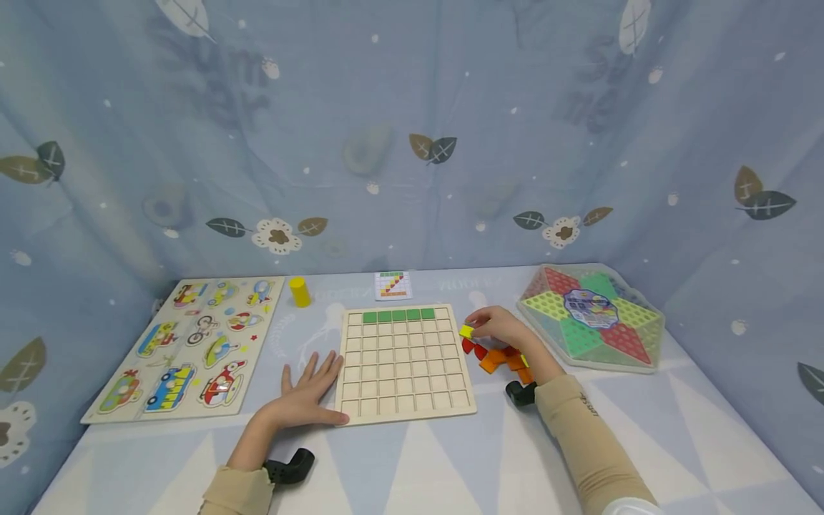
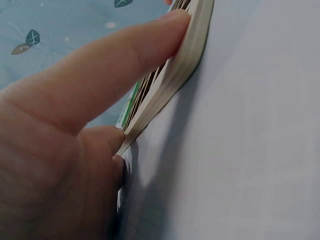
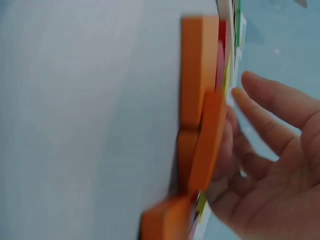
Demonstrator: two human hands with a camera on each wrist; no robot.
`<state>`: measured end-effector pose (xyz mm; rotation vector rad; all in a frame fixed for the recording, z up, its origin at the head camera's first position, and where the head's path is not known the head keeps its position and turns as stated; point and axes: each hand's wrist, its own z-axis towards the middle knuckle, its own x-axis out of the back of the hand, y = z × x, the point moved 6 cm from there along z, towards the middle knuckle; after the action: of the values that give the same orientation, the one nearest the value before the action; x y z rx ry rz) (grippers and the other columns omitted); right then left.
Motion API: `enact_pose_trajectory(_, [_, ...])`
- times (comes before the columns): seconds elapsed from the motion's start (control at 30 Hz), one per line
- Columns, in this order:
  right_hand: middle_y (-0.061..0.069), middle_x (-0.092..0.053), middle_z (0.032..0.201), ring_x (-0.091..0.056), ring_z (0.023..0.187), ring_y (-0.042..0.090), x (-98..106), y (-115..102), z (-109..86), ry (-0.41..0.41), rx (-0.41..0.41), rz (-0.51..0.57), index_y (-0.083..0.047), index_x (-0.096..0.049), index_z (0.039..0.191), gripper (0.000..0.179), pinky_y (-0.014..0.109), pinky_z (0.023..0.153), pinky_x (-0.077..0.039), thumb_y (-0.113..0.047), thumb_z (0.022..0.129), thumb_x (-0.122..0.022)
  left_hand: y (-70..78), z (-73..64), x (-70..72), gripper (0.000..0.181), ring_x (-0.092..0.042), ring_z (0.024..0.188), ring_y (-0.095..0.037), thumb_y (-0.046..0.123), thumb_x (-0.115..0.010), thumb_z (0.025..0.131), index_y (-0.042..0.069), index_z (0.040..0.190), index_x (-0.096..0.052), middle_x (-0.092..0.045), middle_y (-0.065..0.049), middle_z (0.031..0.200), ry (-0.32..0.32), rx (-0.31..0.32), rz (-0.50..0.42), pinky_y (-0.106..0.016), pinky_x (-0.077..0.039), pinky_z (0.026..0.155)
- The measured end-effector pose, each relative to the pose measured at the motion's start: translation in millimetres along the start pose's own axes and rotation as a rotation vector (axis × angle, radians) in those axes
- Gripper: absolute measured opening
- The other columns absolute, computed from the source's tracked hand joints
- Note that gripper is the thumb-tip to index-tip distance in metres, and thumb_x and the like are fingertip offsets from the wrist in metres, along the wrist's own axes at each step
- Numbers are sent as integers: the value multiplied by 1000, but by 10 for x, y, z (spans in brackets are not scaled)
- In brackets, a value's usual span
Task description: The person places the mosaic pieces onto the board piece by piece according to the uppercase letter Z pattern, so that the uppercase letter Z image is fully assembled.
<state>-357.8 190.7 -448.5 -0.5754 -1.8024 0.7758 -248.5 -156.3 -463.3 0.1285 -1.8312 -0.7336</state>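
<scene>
A square wooden grid board lies in the middle of the table, with several green squares along its far row. My left hand rests at the board's left edge, fingers spread; its thumb presses on the near corner of the rim. To the right of the board, my right hand is over a loose pile of blocks, its fingertips at a yellow block. Red blocks and orange blocks lie below that hand. In the right wrist view, orange blocks partly hide the fingertips.
A pattern card lies behind the board. To the left are a vehicle puzzle board and a yellow cylinder. A clear hexagonal case with coloured panels lies on the right. A patterned curtain hangs behind the table.
</scene>
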Motion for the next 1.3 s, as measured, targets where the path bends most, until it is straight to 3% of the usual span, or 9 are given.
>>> enact_pose_trajectory(0.13, [14, -59, 108, -53, 92, 25, -48, -15, 17, 26, -29, -64, -5, -65, 108, 30, 36, 80, -47, -13, 80, -71, 3, 8, -20, 109, 11, 138, -42, 54, -72, 69, 4, 147, -15, -6, -19, 153, 0, -3, -4, -65, 23, 95])
enact_pose_trajectory(0.33, [10, -54, 95, -49, 80, 23, -104, -16, 2, 2, -102, -116, -9, -61, 108, 35, 29, 65, -43, -14, 76, -75, 1, 13, -25, 109, 11, 138, -42, 53, -72, 69, 3, 147, -15, -6, -19, 153, 5, -3, -7, -65, 23, 95])
enact_pose_trajectory(0.53, [12, -53, 94, -48, 72, 22, -76, -33, -62, 19, -128, -116, -6, -55, 112, 39, 27, 60, -42, -8, 78, -73, 12, 14, -18, 109, 12, 138, -42, 54, -72, 69, 4, 147, -15, -6, -18, 153, 3, -4, -10, -65, 23, 95])
enact_pose_trajectory(0.7, [17, -48, 100, -48, 78, 26, -17, -67, -62, 65, -54, -167, -5, -52, 110, 34, 30, 62, -43, -3, 80, -68, 30, 2, 4, 109, 11, 138, -43, 54, -72, 69, 3, 147, -15, -7, -19, 153, 5, -5, -8, -65, 22, 96])
enact_pose_trajectory(0.83, [24, -42, 117, -46, 86, 28, 5, -87, -51, 70, 34, -269, -8, -63, 97, 21, 34, 70, -41, 2, 80, -66, 40, -6, 19, 109, 10, 138, -43, 53, -72, 69, 3, 147, -16, -7, -19, 153, 9, -4, -2, -65, 21, 96])
enact_pose_trajectory(0.97, [28, -42, 125, -48, 87, 28, 25, -99, -85, 48, 26, -346, -10, -71, 91, 13, 39, 78, -44, -3, 80, -68, 31, -5, 18, 109, 10, 138, -42, 54, -71, 69, 4, 147, -15, -7, -18, 154, 7, -5, 2, -65, 21, 96])
enact_pose_trajectory(1.1, [16, -53, 100, -50, 81, 24, 41, -108, -87, 35, 26, -409, -8, -70, 88, 7, 37, 77, -47, -7, 81, -69, 22, -8, 16, 109, 10, 138, -42, 54, -72, 69, 4, 148, -15, -7, -18, 154, 4, -3, -4, -65, 22, 96])
enact_pose_trajectory(1.3, [5, -59, 76, -50, 69, 19, 14, -42, -97, 1, -55, -342, -5, -63, 83, 6, 28, 64, -46, -10, 87, -63, 26, -17, 18, 109, 10, 138, -42, 53, -72, 69, 4, 147, -16, -7, -18, 153, 4, 3, -10, -65, 22, 96])
